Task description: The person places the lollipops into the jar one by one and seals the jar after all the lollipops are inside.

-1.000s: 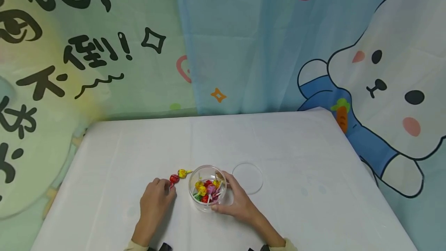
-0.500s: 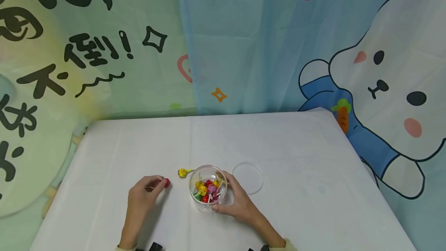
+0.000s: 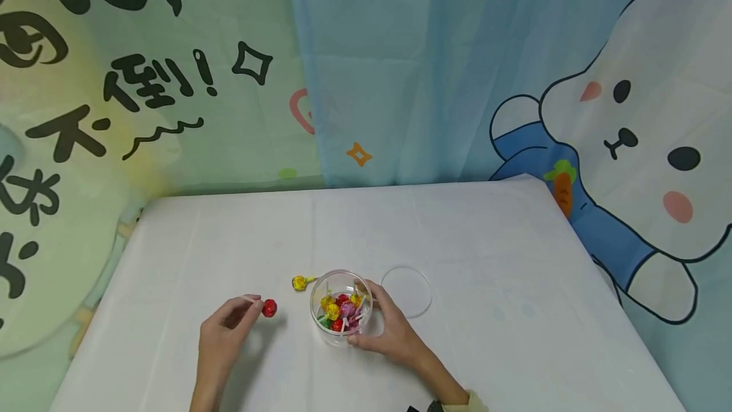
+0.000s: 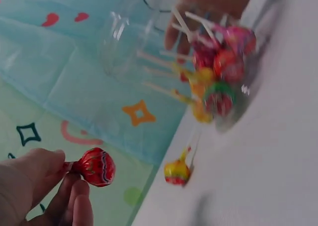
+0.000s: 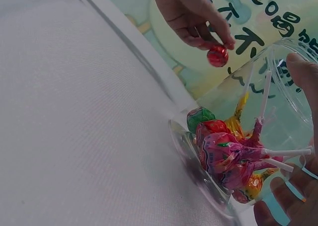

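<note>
My left hand [image 3: 222,329] pinches a red-wrapped lollipop [image 3: 269,308] by its stick, its round head pointing right, raised over the table to the left of the jar. A clear round jar [image 3: 320,329] stands upright on the table, with my right hand [image 3: 394,332] curled around its right side. Inside the jar lie several lollipops [image 5: 223,151] in red, yellow, pink and green wrappers, white sticks leaning up. A yellow-wrapped lollipop [image 3: 299,283] lies on the table just left of the jar, its stick toward the glass.
A clear round lid or ring [image 3: 407,267] lies flat on the table right of the jar, behind my right hand. White cloth covers the table [image 3: 486,259]. Printed curtains [image 3: 372,81] hang along the table's back and sides.
My left hand has picked the red lollipop up from beside the yellow one and moved it left and toward me. The right hand has stayed on the jar.
</note>
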Motion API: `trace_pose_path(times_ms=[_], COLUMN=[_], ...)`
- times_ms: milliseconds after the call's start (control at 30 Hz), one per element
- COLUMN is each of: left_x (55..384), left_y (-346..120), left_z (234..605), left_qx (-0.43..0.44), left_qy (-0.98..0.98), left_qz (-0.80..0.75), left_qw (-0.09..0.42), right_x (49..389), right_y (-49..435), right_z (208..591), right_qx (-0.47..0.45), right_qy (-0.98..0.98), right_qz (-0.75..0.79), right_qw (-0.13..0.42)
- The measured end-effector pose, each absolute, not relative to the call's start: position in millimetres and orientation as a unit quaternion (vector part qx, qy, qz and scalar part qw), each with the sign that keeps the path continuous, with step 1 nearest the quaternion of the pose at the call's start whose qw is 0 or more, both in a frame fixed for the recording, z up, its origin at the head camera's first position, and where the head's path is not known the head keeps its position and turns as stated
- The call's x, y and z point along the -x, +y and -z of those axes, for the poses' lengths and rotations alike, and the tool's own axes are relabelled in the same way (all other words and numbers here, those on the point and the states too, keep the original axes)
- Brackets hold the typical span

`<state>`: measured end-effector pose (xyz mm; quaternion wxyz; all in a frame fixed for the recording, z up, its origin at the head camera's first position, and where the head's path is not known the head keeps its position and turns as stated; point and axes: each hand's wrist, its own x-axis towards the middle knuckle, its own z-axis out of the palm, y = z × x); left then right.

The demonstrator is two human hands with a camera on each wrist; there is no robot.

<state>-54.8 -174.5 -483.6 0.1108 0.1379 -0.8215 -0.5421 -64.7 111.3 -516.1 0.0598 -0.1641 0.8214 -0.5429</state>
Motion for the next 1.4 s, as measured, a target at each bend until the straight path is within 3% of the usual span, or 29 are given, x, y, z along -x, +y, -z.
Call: trace_pose_path(times_ms=[200,400,767,867,1200,1400], left_x=[44,37,42,46,42,38], left_y=[-165,-159,-139,-134,-106,-105], left_z=[469,458,476,481,458,458], left_qx=[-0.192,-0.201,-0.105,-0.087,-0.058,-0.050], left_qy=[-0.785,-0.781,-0.768,-0.763,-0.802,-0.821], left_qz=[0.584,0.586,0.610,0.619,0.591,0.564], left_qw=[0.074,0.077,0.163,0.165,0.069,0.080], right_x=[65,65,65,65,64,66], right_y=[110,110,111,111,111,112], right_z=[516,517,516,516,516,519], right_qx=[0.144,0.143,0.143,0.142,0.133,0.166], right_qy=[0.820,0.819,0.822,0.822,0.823,0.817], right_qz=[0.549,0.550,0.546,0.547,0.546,0.549], right_qw=[0.074,0.075,0.074,0.076,0.080,0.061])
